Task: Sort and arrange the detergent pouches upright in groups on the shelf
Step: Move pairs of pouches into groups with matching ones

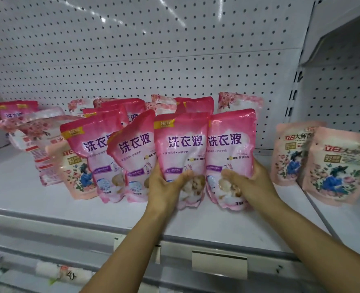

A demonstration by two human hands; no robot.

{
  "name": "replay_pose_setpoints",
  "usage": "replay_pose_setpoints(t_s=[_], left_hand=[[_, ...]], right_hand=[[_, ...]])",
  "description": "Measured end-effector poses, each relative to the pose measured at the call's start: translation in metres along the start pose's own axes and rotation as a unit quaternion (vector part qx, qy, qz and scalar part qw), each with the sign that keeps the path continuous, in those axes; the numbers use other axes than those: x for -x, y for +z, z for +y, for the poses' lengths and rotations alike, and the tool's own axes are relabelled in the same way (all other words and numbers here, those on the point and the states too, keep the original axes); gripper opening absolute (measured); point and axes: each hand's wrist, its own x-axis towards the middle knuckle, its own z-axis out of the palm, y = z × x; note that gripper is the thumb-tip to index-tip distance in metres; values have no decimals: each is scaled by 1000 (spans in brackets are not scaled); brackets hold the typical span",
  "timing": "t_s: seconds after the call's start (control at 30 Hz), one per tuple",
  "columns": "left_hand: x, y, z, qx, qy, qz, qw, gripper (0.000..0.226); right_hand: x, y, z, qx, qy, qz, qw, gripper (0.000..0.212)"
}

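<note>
At far left on the white metal shelf [16, 182], a pale rose-printed plastic pouch [37, 132] slumps tilted over a peach floral pouch [77, 174], with more pink pouches standing behind. Right of these stand two glossy bright-pink detergent pouches with purple lettering [94, 153], the second leaning left. The left hand [166, 187] grips the lower part of a third bright-pink pouch [182, 153], thumb across its front. Just beside it, touching, a fourth bright-pink pouch [230, 153] is held low by the right hand [253, 182], fingers curled round its right edge. Well apart at near right stand two peach floral pouches [331, 166].

The step in hand looks like squaring the front row of pink pouches. Next, probably, set both bases flat, let go, then right the slumped ones at left.
</note>
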Motion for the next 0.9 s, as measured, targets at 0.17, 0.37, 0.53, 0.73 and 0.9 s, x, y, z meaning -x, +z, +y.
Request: replay_pose_setpoints(t_s=[0.17, 0.37, 0.53, 0.73, 0.9], left_hand=[[32, 8, 12, -24, 61, 42, 997, 44], [89, 16, 29, -2, 82, 105, 991, 47], [146, 11, 34, -2, 87, 155, 984, 58], [207, -10, 33, -12, 95, 235, 967, 61], [240, -55, 39, -26, 92, 294, 951, 63]], right_hand=[[19, -13, -11, -72, 5, -7, 997, 29], [56, -30, -34, -122, -11, -73, 990, 47], [93, -39, -42, -126, -39, -128, 983, 46], [127, -20, -38, -110, -40, -179, 977, 49], [153, 27, -40, -117, -44, -225, 966, 56]])
